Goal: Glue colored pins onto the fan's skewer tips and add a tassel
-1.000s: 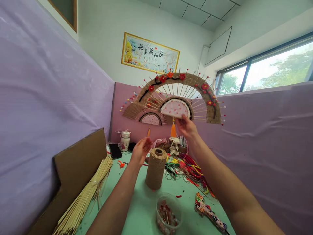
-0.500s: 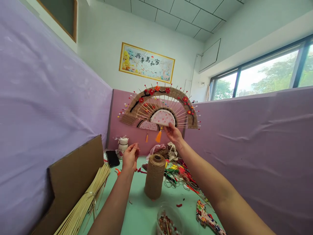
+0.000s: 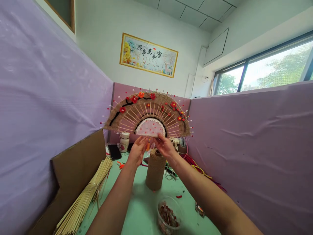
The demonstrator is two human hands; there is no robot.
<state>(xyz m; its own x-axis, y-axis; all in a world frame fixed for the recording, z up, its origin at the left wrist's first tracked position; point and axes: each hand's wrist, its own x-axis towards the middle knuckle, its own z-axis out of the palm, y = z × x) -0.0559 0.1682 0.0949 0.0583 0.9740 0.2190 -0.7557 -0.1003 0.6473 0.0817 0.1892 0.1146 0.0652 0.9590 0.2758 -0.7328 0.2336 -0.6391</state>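
A half-round decorative fan of twine and thin sticks is held up in front of me, with red and orange flowers, a black branch and bead-tipped sticks round its rim. My right hand is closed on its lower edge, the thumb over the pink spotted half-circle at the centre. My left hand is closed at the same edge, further left, its fingertips partly hidden. An orange tassel shows between the hands. Through the ribs, part of a second flowered fan is visible behind. Below stands a twine spool.
A clear tub of reddish-brown beads stands at the front. To the left are a bundle of thin sticks, a cardboard sheet, a phone and a white jar. Coloured cords lie at the right. Purple-covered partitions enclose the table.
The fan has moved left and a little lower with my right hand, and now faces me more squarely. My left hand has risen from beside the spool to the fan's lower edge.
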